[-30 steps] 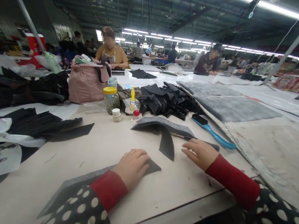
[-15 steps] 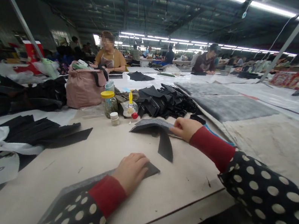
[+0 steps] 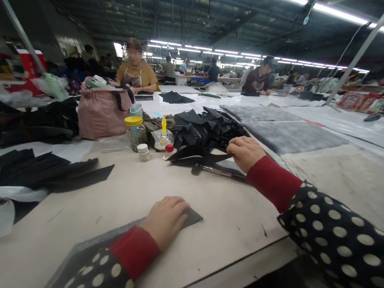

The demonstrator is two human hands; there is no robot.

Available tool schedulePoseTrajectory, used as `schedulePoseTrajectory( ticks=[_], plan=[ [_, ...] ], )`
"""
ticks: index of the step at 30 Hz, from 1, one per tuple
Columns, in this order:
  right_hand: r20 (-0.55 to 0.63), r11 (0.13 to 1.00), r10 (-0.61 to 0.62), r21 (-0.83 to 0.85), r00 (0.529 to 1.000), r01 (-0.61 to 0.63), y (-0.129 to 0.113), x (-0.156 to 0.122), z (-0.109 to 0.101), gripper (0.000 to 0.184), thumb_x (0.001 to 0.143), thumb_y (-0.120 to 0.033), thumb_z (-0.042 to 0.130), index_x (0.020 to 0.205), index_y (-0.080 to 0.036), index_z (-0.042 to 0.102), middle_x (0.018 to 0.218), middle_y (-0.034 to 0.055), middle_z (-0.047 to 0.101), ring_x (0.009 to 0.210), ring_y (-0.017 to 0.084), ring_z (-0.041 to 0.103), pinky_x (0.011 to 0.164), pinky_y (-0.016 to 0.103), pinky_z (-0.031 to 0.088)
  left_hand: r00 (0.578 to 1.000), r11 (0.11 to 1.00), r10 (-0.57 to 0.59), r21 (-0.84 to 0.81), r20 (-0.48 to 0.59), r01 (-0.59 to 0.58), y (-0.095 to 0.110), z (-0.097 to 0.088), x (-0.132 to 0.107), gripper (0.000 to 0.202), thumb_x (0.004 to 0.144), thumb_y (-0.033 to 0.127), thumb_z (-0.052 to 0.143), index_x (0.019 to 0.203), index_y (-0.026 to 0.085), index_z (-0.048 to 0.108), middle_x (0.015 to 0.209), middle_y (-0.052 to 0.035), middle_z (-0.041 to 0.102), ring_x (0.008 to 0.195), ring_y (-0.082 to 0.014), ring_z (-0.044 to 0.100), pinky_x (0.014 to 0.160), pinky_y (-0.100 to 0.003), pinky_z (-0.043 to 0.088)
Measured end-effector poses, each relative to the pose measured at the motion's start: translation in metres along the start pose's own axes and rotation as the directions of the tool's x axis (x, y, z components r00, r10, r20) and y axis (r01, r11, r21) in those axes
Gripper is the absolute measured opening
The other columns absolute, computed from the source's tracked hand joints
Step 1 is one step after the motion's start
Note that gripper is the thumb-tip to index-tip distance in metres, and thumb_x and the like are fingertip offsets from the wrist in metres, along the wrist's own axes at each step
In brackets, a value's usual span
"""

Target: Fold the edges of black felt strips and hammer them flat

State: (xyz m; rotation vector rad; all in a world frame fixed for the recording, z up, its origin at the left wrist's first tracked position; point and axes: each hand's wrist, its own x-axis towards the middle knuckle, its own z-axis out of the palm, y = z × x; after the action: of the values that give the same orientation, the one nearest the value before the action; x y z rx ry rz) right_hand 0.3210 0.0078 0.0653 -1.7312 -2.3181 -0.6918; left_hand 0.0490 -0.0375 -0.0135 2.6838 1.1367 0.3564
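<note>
My left hand point(image 3: 166, 221) lies with its fingers flat on a long dark grey fabric piece point(image 3: 93, 250), which rests on the beige board point(image 3: 233, 249). Farther off, my right hand point(image 3: 246, 153) pinches the edge of a black fabric piece point(image 3: 199, 156), whose other end droops to the left. Beneath that piece a dark, slim tool point(image 3: 222, 172) with a rounded end shows in part; its kind I cannot make out. Just behind my right hand is a heap of black fabric pieces point(image 3: 198, 128).
A jar with a yellow lid point(image 3: 135, 129), a small white bottle point(image 3: 144, 153) and a yellow-handled brush point(image 3: 164, 127) stand beyond the board's middle. A pink bag point(image 3: 101, 111) is behind them. Black pieces point(image 3: 62, 171) tied with white ribbon lie left. Two people work across the table.
My right hand has lifted the pinched piece slightly up and away, and its hanging strip no longer shows. The dark tool has come into view. My left hand stays on its piece.
</note>
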Motion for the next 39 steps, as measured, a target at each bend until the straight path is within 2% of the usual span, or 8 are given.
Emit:
schedulePoseTrajectory(
  ticks=[4, 9, 11, 18, 26, 30, 35, 39],
  plan=[
    [0.267, 0.99, 0.135, -0.002, 0.954, -0.14, 0.021, -0.043, 0.039, 0.034, 0.072, -0.01, 0.045, 0.103, -0.016, 0.059, 0.11, 0.0097, 0.054, 0.096, 0.022, 0.048, 0.079, 0.032, 0.034, 1.0, 1.0, 0.008, 0.004, -0.004, -0.008, -0.001, 0.0, -0.001, 0.025, 0.083, 0.025, 0.041, 0.104, 0.02, 0.054, 0.109, -0.0048, 0.054, 0.1, -0.0206, 0.046, 0.087, -0.038, 0.039],
    [0.29, 0.951, 0.211, 0.159, 0.934, -0.264, 0.025, -0.074, 0.053, 0.036, 0.08, -0.038, 0.042, 0.1, -0.014, 0.059, 0.096, 0.0108, 0.058, 0.089, 0.021, 0.052, 0.079, 0.03, 0.038, 1.0, 1.0, 0.002, 0.002, 0.002, -0.002, -0.002, 0.0, -0.001, 0.025, 0.083, 0.024, 0.041, 0.105, 0.02, 0.054, 0.11, -0.005, 0.053, 0.1, -0.0207, 0.046, 0.087, -0.038, 0.039],
    [0.329, 0.948, 0.198, 0.176, 0.923, -0.266, 0.024, -0.076, 0.054, 0.036, 0.079, -0.04, 0.044, 0.098, -0.013, 0.059, 0.091, 0.0106, 0.058, 0.086, 0.021, 0.053, 0.077, 0.03, 0.039, 1.0, 1.0, -0.003, -0.007, 0.002, 0.003, -0.002, -0.001, -0.001, 0.025, 0.083, 0.025, 0.041, 0.105, 0.021, 0.053, 0.11, -0.0048, 0.053, 0.1, -0.0205, 0.045, 0.087, -0.038, 0.039],
    [0.231, 0.914, 0.189, 0.314, 0.954, -0.257, 0.023, -0.081, 0.067, 0.053, 0.077, -0.043, 0.043, 0.116, -0.008, 0.047, 0.099, 0.0153, 0.058, 0.088, 0.023, 0.054, 0.078, 0.034, 0.041, 1.0, 0.998, -0.014, -0.055, -0.007, 0.014, 0.0, -0.002, -0.004, 0.024, 0.081, 0.023, 0.044, 0.103, 0.023, 0.053, 0.109, -0.0031, 0.053, 0.099, -0.0196, 0.046, 0.087, -0.036, 0.038],
    [0.247, 0.854, 0.233, 0.411, 0.94, -0.32, 0.04, -0.097, 0.064, 0.038, 0.075, -0.051, 0.039, 0.086, -0.019, 0.057, 0.075, 0.0078, 0.062, 0.065, 0.02, 0.056, 0.06, 0.031, 0.042, 0.999, 0.994, -0.048, -0.096, -0.023, 0.045, 0.0, -0.002, -0.005, 0.025, 0.078, 0.022, 0.048, 0.102, 0.025, 0.053, 0.108, -0.001, 0.053, 0.1, -0.0194, 0.044, 0.087, -0.036, 0.037],
    [0.284, 0.836, 0.169, 0.466, 0.944, -0.29, 0.052, -0.104, 0.056, 0.04, 0.074, -0.054, 0.039, 0.082, -0.02, 0.058, 0.066, 0.0049, 0.06, 0.06, 0.018, 0.054, 0.058, 0.031, 0.04, 0.998, 0.993, -0.052, -0.11, -0.034, 0.048, 0.0, -0.001, -0.006, 0.025, 0.077, 0.021, 0.047, 0.101, 0.025, 0.054, 0.107, -0.0015, 0.054, 0.1, -0.0196, 0.045, 0.086, -0.036, 0.037],
    [0.259, 0.861, 0.145, 0.443, 0.955, -0.251, 0.047, -0.112, 0.051, 0.032, 0.072, -0.048, 0.045, 0.081, -0.021, 0.058, 0.072, 0.005, 0.06, 0.064, 0.019, 0.054, 0.059, 0.03, 0.04, 0.992, 0.991, -0.09, -0.109, -0.089, 0.08, 0.003, -0.003, -0.005, 0.027, 0.073, 0.018, 0.051, 0.098, 0.025, 0.056, 0.116, -0.0041, 0.047, 0.103, -0.0205, 0.045, 0.087, -0.037, 0.037],
    [0.173, 0.888, 0.1, 0.429, 0.98, -0.166, 0.031, -0.111, 0.045, 0.027, 0.074, -0.038, 0.046, 0.084, -0.017, 0.06, 0.084, 0.0098, 0.06, 0.078, 0.021, 0.055, 0.072, 0.033, 0.041, 0.984, 0.995, -0.09, -0.05, -0.154, 0.083, 0.009, -0.01, -0.006, 0.02, 0.073, 0.018, 0.051, 0.091, 0.024, 0.06, 0.117, -0.0046, 0.049, 0.108, -0.0232, 0.042, 0.09, -0.042, 0.035]
  ],
)
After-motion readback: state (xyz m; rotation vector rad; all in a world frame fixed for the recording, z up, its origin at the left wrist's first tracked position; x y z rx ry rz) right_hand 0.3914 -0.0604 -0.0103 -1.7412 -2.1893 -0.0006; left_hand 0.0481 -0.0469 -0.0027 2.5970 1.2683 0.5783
